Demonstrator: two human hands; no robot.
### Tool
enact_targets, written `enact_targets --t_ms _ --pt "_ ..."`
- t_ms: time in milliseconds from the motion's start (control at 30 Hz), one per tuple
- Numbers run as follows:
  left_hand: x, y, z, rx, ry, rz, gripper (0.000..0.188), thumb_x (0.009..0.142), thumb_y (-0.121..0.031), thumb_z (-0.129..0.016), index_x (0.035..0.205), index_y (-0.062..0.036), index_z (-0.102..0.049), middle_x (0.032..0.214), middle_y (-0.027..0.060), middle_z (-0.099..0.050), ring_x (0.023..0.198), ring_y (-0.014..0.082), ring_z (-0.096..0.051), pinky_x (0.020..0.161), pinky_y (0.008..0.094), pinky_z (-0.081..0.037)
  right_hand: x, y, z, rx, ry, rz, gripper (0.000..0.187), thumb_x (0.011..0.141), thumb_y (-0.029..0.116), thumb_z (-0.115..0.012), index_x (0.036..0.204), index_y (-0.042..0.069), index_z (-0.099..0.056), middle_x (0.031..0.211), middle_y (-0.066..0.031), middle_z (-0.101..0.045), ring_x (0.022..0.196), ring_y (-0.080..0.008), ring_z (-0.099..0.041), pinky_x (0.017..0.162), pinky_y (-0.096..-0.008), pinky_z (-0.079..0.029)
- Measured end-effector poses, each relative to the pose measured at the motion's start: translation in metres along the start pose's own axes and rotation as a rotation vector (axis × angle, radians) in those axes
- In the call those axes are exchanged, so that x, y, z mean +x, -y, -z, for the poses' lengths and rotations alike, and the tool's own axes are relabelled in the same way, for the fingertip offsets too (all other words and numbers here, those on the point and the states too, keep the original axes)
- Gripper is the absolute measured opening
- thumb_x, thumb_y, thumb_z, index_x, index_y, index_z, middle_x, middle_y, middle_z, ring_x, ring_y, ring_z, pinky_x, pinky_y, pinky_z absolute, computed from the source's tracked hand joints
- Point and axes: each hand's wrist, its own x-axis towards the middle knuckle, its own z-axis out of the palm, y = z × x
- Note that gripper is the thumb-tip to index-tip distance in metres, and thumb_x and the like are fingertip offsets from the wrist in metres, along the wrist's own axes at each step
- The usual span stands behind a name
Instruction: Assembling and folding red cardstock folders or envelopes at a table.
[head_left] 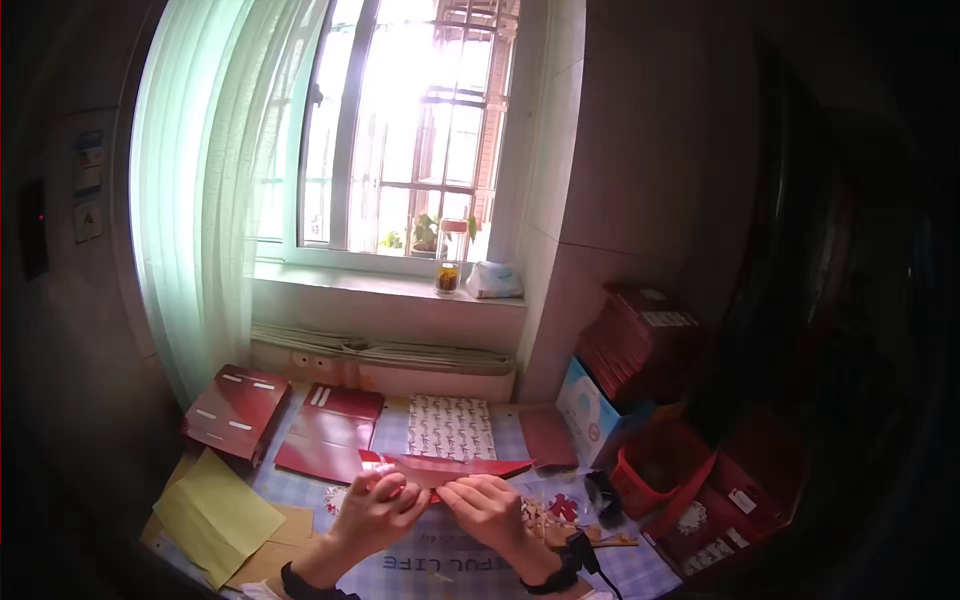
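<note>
A thin red sheet, likely card (455, 468), is held tilted over the table, bowed along its length. My left hand (383, 508) is closed at its near left edge, with a small pale pinkish thing showing by the fingertips. Beside it, my right hand (487, 508) pinches the near edge toward the middle, fingers bent. The two hands almost touch. Just beyond lies a white sheet with a dark repeated pattern (450, 428). A dark red folder (330, 430) rests to the left of it. Small red and white pieces (550, 510) lie right of my right hand.
A blue checked tablecloth (400, 565) covers the table. At left are a dark red box (237, 412) and yellow paper (218, 518). To the right stand a red bin (660, 465) and a blue-white box (590, 410) under stacked red folders (640, 340). A black cable (600, 572) runs near my right wrist.
</note>
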Motion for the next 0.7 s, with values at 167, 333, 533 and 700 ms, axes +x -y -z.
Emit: enact_targets --t_ms 167,333,533,700 --pt "0.001 0.014 0.005 -0.006 0.01 -0.013 0.015 0.066 -0.014 -0.06 0.081 -0.0155 -0.061 0.07 -0.0079 -0.051 0.072 0.007 -0.051 0.075 0.0279 -0.033 0.011 0.005 -0.01 0.002 -0.16 0.01 0.019 0.068 0.008 -0.06 0.087 0.007 -0.065 0.086 -0.0031 -0.064 0.081 -0.0153 -0.061 0.073 -0.0286 -0.048" --pt "0.001 0.009 0.0 -0.068 -0.067 0.067 0.013 0.067 -0.014 -0.063 0.08 -0.0154 -0.061 0.068 -0.0081 -0.051 0.07 0.0069 -0.051 0.073 0.0277 -0.033 0.005 -0.01 -0.004 -0.015 -0.159 0.022 0.019 0.066 0.006 -0.061 0.084 0.008 -0.065 0.084 -0.0014 -0.064 0.079 -0.0145 -0.061 0.073 -0.0284 -0.047" --pt "0.001 0.007 -0.001 0.0 0.002 0.051 0.017 0.062 -0.017 -0.069 0.078 -0.0183 -0.062 0.067 -0.0094 -0.053 0.071 0.0084 -0.052 0.072 0.0299 -0.033 -0.001 -0.006 -0.003 -0.084 -0.108 0.031 0.021 0.062 0.007 -0.062 0.082 0.012 -0.066 0.081 0.0057 -0.064 0.077 -0.0096 -0.055 0.071 -0.0258 -0.038" --pt "0.0 0.011 0.001 -0.031 0.0 0.051 0.015 0.063 -0.017 -0.068 0.077 -0.0191 -0.062 0.066 -0.0096 -0.053 0.069 0.0083 -0.053 0.071 0.03 -0.032 0.001 -0.008 -0.001 -0.079 -0.113 0.028 0.022 0.062 0.008 -0.063 0.082 0.014 -0.066 0.08 0.0093 -0.063 0.076 -0.009 -0.048 0.072 -0.0271 -0.032"
